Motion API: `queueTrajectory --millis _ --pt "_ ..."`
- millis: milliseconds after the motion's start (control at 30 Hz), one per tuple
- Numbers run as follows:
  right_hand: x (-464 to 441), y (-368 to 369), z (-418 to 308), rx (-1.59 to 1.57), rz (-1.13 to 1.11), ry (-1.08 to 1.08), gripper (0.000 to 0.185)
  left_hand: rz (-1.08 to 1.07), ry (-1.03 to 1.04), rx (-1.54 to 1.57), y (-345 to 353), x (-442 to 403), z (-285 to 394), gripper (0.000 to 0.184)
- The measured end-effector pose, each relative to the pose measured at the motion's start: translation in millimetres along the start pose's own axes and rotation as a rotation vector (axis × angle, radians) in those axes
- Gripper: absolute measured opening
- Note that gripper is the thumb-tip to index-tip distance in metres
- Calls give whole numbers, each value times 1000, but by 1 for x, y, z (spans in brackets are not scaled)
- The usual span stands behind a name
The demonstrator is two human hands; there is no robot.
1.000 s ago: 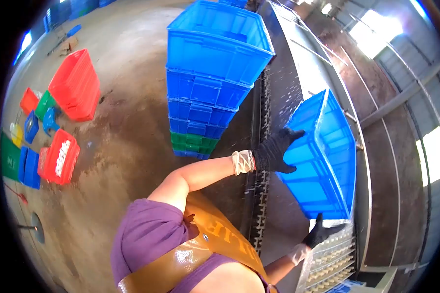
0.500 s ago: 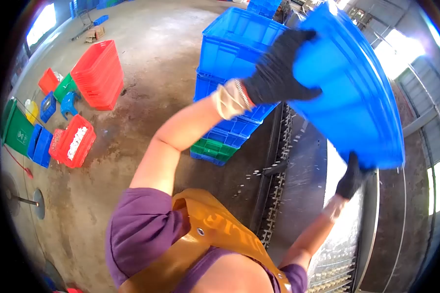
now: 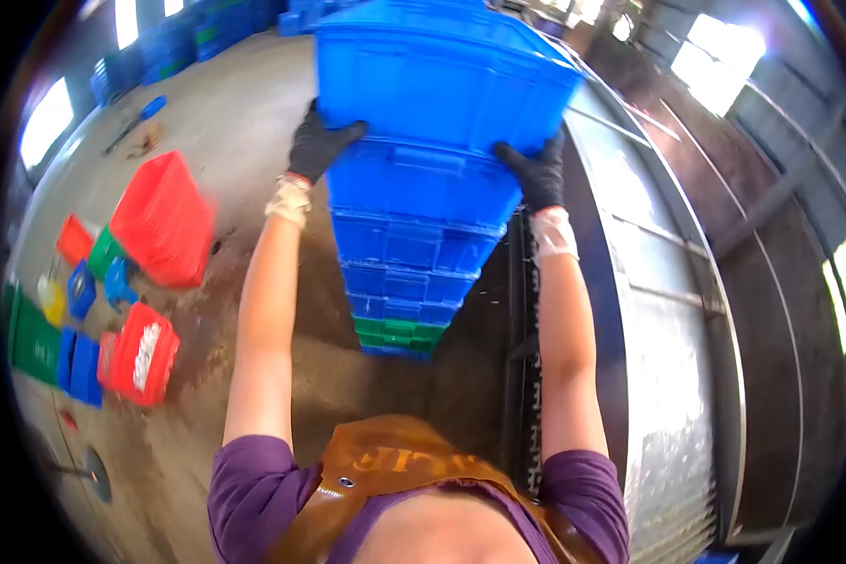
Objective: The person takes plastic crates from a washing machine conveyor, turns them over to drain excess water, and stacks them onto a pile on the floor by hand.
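A blue plastic crate [image 3: 442, 85] sits at the top of a tall stack in front of me. My left hand [image 3: 320, 146], in a black glove, grips its lower left side with the thumb across the front. My right hand [image 3: 539, 172], gloved the same way, holds the lower right side. Under it are more blue crates [image 3: 414, 240] and, low down, a green crate [image 3: 399, 333]. The fingers behind the crate's sides are partly hidden. Whether the top crate is fully seated on the one below, I cannot tell.
Right of the stack runs a metal conveyor machine [image 3: 663, 348] with a raised side rail. On the floor at left stand a stack of red crates [image 3: 163, 221], a red crate with white pieces [image 3: 146, 355], a green bin [image 3: 34, 338] and small blue containers [image 3: 83, 367].
The blue crate has come from the right, where I held it tilted over the machine, onto the stack. Both hands moved left with it, and my view turned too.
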State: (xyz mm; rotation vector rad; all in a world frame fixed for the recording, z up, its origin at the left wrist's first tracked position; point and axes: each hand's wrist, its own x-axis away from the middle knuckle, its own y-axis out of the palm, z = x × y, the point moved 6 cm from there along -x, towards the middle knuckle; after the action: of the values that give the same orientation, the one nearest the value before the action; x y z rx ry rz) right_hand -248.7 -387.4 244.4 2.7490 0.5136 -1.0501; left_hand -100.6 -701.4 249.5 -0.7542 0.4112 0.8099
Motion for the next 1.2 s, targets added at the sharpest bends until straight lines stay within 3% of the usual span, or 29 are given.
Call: queueTrajectory --millis 67,167,233,267,300,333,367,400,467,567,633,667,700,733,767,800,833,967,1067,1133,1200 --pt "21 -3 -13 -2 26 -8 79 -55 50 208 16 1 -6 75" --pt "96 -26 -42 160 133 -136 62 103 236 198 43 82 7 69" --pt "181 -59 -49 358 179 -150 51 90 225 150 82 146 -24 65" --pt "223 -82 -49 432 185 -69 46 56 187 104 100 177 -48 63" --pt "266 -116 -50 503 100 236 48 -17 140 59 121 208 -72 62" --pt "317 -156 -58 668 246 210 42 -104 68 -10 139 240 -98 60" --pt "374 -196 -82 564 496 378 38 -216 -12 -72 155 270 -124 58" --pt "426 -233 -126 732 668 436 37 -343 -79 -153 167 299 -143 56" --pt "548 -299 -215 1097 1219 416 42 -621 -172 -272 190 357 -179 53" --pt "699 -331 -337 1671 1897 392 49 -959 -146 -245 243 416 -171 48" --pt "749 -341 -384 1879 2085 760 73 -1068 -108 -65 289 441 -130 44" --pt "812 -385 -383 1839 2062 926 83 -1001 -140 176 314 450 -114 49" --pt "827 -401 -377 1817 2086 756 85 -1102 -94 328 328 455 -77 46" --pt "828 -412 -369 1784 2102 590 88 -1109 42 242 331 453 -25 43" --pt "810 -406 -370 1789 2019 707 97 -1141 70 342 341 455 5 42" --pt "755 -378 -380 1796 1830 1066 78 -1170 98 439 348 456 26 41" --pt "747 -374 -380 1800 1767 1103 76 -1193 95 493 357 458 46 40" --pt "795 -398 -396 1553 1915 930 67 -1250 203 519 342 469 103 39" --pt "821 -420 -401 1233 2032 713 61 -1364 276 511 345 491 54 39" --pt "832 -436 -397 956 2110 492 58 -1400 185 467 325 497 33 37" --pt "840 -449 -389 665 2147 219 54 -1431 -104 439 315 502 -14 35"
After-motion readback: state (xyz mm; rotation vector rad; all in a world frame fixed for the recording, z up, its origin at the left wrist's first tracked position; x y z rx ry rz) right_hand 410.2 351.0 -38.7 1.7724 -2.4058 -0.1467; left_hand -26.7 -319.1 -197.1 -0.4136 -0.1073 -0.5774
